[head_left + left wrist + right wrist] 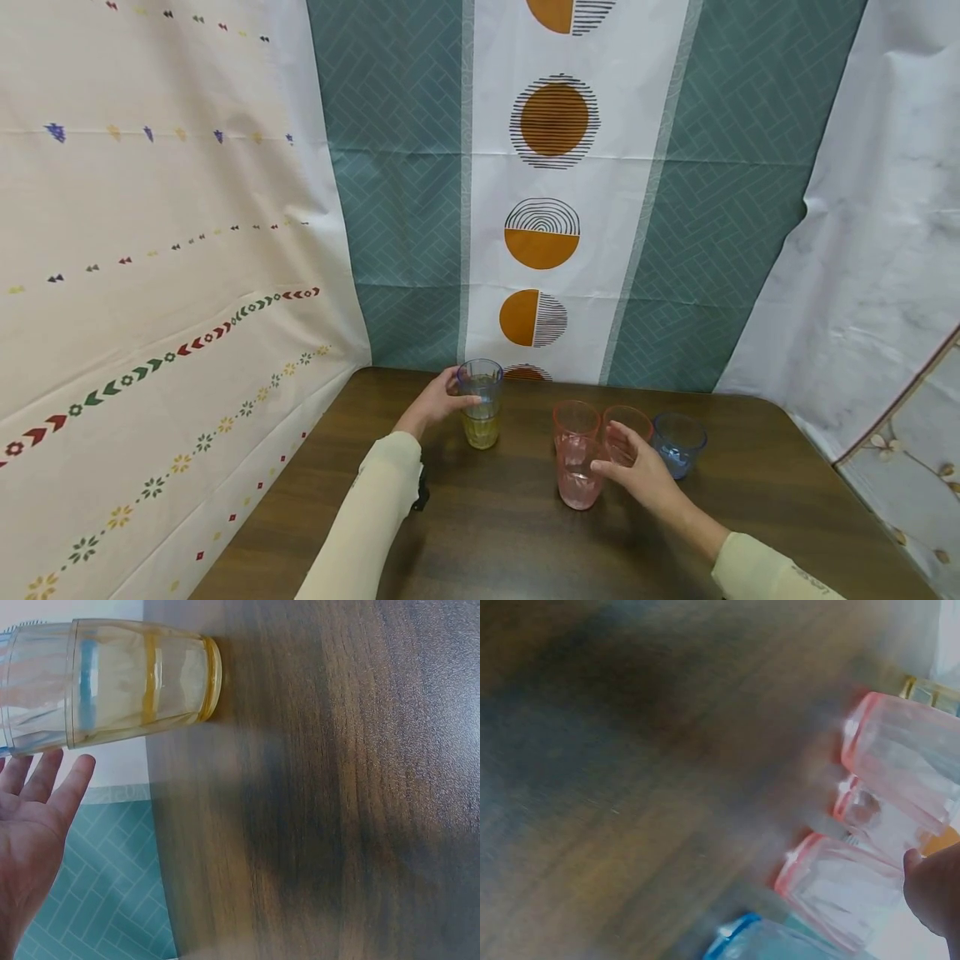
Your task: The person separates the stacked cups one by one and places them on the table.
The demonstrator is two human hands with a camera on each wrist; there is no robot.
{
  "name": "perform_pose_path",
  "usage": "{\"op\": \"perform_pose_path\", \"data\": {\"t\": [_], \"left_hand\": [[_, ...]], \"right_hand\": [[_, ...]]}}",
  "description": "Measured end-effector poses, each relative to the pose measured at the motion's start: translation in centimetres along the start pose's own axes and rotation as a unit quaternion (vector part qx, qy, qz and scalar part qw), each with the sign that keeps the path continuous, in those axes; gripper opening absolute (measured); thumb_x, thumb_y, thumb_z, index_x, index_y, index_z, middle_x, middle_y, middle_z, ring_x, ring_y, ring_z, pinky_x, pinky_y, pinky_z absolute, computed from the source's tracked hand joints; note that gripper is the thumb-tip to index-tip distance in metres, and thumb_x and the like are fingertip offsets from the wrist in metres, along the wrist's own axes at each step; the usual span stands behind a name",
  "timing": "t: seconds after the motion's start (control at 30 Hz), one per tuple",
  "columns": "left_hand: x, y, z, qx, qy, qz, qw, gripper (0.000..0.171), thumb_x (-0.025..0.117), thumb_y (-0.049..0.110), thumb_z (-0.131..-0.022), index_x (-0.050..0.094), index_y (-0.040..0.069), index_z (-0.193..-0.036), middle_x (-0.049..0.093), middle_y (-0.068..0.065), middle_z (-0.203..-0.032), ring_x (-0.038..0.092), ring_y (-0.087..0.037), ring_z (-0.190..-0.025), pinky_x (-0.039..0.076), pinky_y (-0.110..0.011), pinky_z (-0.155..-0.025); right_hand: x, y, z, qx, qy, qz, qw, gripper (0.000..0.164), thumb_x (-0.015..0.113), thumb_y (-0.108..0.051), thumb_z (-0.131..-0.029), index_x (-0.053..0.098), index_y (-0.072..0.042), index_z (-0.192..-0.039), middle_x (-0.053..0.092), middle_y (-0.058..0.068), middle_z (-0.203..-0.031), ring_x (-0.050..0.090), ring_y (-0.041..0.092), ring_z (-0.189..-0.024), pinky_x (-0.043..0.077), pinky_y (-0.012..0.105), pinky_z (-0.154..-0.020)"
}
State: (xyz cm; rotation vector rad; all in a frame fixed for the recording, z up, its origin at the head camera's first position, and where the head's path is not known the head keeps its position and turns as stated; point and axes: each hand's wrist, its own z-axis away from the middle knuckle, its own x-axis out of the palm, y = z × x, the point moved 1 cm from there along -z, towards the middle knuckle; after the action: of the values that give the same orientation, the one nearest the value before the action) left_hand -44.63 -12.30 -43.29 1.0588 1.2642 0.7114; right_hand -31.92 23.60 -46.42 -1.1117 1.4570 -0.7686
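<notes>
Toward the back of the table, a clear blue-rimmed tumbler sits nested in a yellow tumbler. My left hand is at their left side, thumb overlapping the blue one; in the left wrist view its fingers extend loosely along the glass without curling round it. To the right, my right hand spreads thumb and fingers beside the front pink tumbler. Two more pink tumblers stand behind, one at the left and one partly hidden by my fingers.
A blue tumbler stands right of the pink ones, just beyond my right hand. The brown wood-grain table ends at a hanging patterned cloth. A pale printed cloth borders the left side.
</notes>
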Motion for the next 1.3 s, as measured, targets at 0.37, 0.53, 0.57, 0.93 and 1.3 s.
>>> {"op": "perform_pose_path", "data": {"t": [0.37,0.53,0.57,0.93,1.3], "left_hand": [[0.0,-0.2,-0.1,0.001,-0.001,-0.001,1.0,0.081,0.08,0.029,-0.086,0.035,0.008,-0.151,0.037,-0.018,-0.155,0.034,-0.036,-0.143,0.032,-0.054,-0.112],[0.0,-0.3,-0.2,0.004,-0.003,0.007,1.0,0.079,0.08,0.026,-0.086,0.037,0.007,-0.15,0.037,-0.018,-0.155,0.034,-0.036,-0.143,0.033,-0.054,-0.112],[0.0,-0.3,-0.2,0.003,-0.002,0.009,1.0,0.079,0.08,0.026,-0.086,0.037,0.007,-0.149,0.037,-0.018,-0.155,0.034,-0.036,-0.143,0.033,-0.053,-0.112],[0.3,-1.1,0.0,-0.007,-0.011,-0.022,0.9997,0.079,0.081,0.028,-0.085,0.04,0.005,-0.148,0.042,-0.019,-0.152,0.037,-0.037,-0.14,0.034,-0.054,-0.111],[0.5,-1.1,0.1,-0.005,-0.015,-0.03,0.9994,0.084,0.082,0.032,-0.084,0.038,0.005,-0.15,0.039,-0.019,-0.154,0.034,-0.038,-0.142,0.031,-0.055,-0.113]], "right_hand": [[0.4,-2.2,-1.4,-0.021,0.009,0.004,1.0,0.083,0.079,-0.02,-0.087,0.031,0.003,-0.151,0.038,0.026,-0.151,0.039,0.04,-0.139,0.037,0.049,-0.109],[1.0,-3.6,-2.1,-0.032,0.0,-0.006,0.999,0.083,0.079,-0.022,-0.087,0.032,0.0,-0.151,0.037,0.022,-0.153,0.037,0.037,-0.141,0.035,0.046,-0.111],[1.1,-3.8,-2.3,-0.035,-0.002,-0.009,0.999,0.083,0.079,-0.022,-0.087,0.032,0.0,-0.151,0.037,0.022,-0.154,0.036,0.036,-0.141,0.034,0.046,-0.111],[3.4,-6.9,-4.2,-0.045,-0.031,-0.047,0.997,0.082,0.076,-0.02,-0.09,0.028,-0.002,-0.154,0.033,0.02,-0.157,0.032,0.035,-0.144,0.034,0.046,-0.112],[7.1,-9.6,-6.5,-0.044,-0.037,-0.06,0.997,0.087,0.078,-0.028,-0.088,0.027,-0.006,-0.155,0.031,0.013,-0.159,0.031,0.03,-0.145,0.036,0.045,-0.112]]}}
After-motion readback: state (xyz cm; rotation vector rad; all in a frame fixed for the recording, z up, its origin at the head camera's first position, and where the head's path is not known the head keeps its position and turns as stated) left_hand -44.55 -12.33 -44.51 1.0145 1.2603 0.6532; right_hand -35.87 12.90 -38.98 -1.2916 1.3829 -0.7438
